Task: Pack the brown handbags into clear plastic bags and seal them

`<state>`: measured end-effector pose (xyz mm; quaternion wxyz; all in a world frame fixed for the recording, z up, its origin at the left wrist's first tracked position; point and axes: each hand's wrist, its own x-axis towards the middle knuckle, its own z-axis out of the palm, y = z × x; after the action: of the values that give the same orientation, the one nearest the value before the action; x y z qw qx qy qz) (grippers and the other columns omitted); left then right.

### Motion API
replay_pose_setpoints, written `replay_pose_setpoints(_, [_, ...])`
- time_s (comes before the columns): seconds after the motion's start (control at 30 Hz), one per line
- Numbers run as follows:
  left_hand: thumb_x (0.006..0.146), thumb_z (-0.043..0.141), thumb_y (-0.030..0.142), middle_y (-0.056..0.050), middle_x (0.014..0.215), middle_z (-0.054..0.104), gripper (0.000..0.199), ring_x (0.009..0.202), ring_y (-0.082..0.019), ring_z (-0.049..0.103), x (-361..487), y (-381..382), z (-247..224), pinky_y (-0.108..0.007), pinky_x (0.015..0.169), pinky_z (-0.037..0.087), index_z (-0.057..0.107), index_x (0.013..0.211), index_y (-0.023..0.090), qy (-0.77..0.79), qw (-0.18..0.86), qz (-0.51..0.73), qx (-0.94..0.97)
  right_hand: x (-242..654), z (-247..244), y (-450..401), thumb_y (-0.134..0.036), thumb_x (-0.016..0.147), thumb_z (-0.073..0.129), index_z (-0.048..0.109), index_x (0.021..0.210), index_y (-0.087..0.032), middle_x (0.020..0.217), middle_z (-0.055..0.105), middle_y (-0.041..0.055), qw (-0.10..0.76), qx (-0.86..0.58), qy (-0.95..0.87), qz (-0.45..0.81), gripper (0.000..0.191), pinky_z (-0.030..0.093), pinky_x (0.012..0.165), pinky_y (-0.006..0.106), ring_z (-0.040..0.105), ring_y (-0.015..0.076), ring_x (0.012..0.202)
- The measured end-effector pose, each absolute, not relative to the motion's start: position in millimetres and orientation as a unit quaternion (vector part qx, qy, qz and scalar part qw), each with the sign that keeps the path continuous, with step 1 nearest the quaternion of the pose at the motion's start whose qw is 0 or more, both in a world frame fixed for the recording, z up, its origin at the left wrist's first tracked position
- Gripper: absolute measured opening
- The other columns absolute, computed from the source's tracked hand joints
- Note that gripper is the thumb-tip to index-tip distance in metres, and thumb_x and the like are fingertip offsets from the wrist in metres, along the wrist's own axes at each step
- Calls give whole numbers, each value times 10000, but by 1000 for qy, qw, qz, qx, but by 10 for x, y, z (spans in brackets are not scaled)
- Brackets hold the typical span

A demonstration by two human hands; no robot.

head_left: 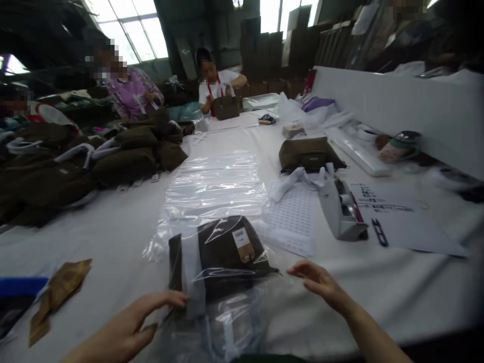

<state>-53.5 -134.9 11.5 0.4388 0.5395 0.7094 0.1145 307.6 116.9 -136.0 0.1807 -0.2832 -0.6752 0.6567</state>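
Note:
In front of me a dark olive handbag (219, 252) lies inside a clear plastic bag (238, 312), with a paper hang tag (243, 244) on its front and a white strip across its left part. My left hand (132, 322) is at the lower left of the plastic, fingers stretched and thumb apart, its fingertips at the bag's edge. To the right of the handbag my right hand (321, 282) hovers with fingers loosely spread and nothing in them. Beyond the handbag, flat clear plastic bags (215, 186) lie in a stack.
Olive bags (124, 161) are piled at the left. Another olive bag (310, 154), a white box (340, 212), a printed sheet (291, 217), a handwritten paper (401, 217) and small thread snips (379, 232) lie at the right. Brown paper (62, 287) is near left. Co-workers stand at the far end.

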Motion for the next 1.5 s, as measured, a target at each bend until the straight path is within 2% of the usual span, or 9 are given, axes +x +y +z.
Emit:
replay_pose_setpoints(0.1, [869,413,288,-26,1076,637,273,997,-183,571,-122,-489,295,-268,894,440,610,1051,233,657,393,185,617,3270,-1474,1353,-411,785,569,571,1054,-218,1093,610,81,326,-447,-685,474,331,380,974,436,540,240,1063])
replay_pose_setpoints(0.2, [877,425,269,-13,925,668,235,832,-136,607,458,482,83,-225,782,466,621,991,205,574,390,205,691,3372,-1596,1452,-368,796,550,557,1090,-229,1101,588,63,340,-482,-736,333,325,396,956,433,531,235,1047])
replay_pose_setpoints(0.37, [842,511,319,-67,1140,608,338,1049,-195,542,1136,1709,-680,-299,909,416,530,1146,172,613,296,61,730,3434,-1712,1419,-305,837,511,552,1050,-223,1040,593,60,355,-474,-750,294,232,429,913,409,539,220,1006])
replay_pose_setpoints(0.47, [731,644,370,-123,1122,603,492,1077,-285,518,1312,2047,-996,-408,922,397,517,1148,142,619,296,-5,727,3484,-1758,1371,-275,848,508,551,1029,-221,1012,594,61,370,-481,-742,285,193,432,902,409,537,217,988])
replay_pose_setpoints(0.7, [736,585,260,-93,978,636,161,997,-258,554,1440,2205,-1093,-351,876,409,625,859,163,575,364,-52,731,3411,-1728,1476,-242,838,557,610,889,-215,959,600,55,394,-450,-770,222,78,432,861,390,518,214,958])
replay_pose_setpoints(0.97, [721,580,225,-23,855,654,512,658,-113,566,1339,2318,-1017,-211,607,437,477,1220,168,530,540,-21,653,3134,-1564,1713,-306,817,604,657,931,-221,934,630,53,332,-477,-798,159,151,374,844,396,502,226,916])
replay_pose_setpoints(1.3, [696,619,290,21,700,568,603,527,-75,457,1364,2190,-1107,-185,483,357,445,1257,154,540,629,66,556,3148,-1521,1650,-326,831,591,627,890,-194,872,620,59,331,-517,-771,170,149,386,813,373,508,224,870])
replay_pose_setpoints(1.4, [714,587,262,40,663,546,584,489,-66,422,1373,2090,-1085,-182,459,328,428,1270,175,535,629,85,557,3143,-1504,1568,-353,835,573,616,791,-194,793,605,52,329,-551,-735,218,171,414,756,348,532,218,798])
replay_pose_setpoints(1.5, [716,561,224,43,628,538,560,479,-72,422,1416,1966,-1045,-189,463,329,437,1256,142,531,608,100,582,3107,-1504,1458,-347,814,590,645,846,-200,789,631,45,334,-581,-680,299,159,439,702,314,574,199,726])
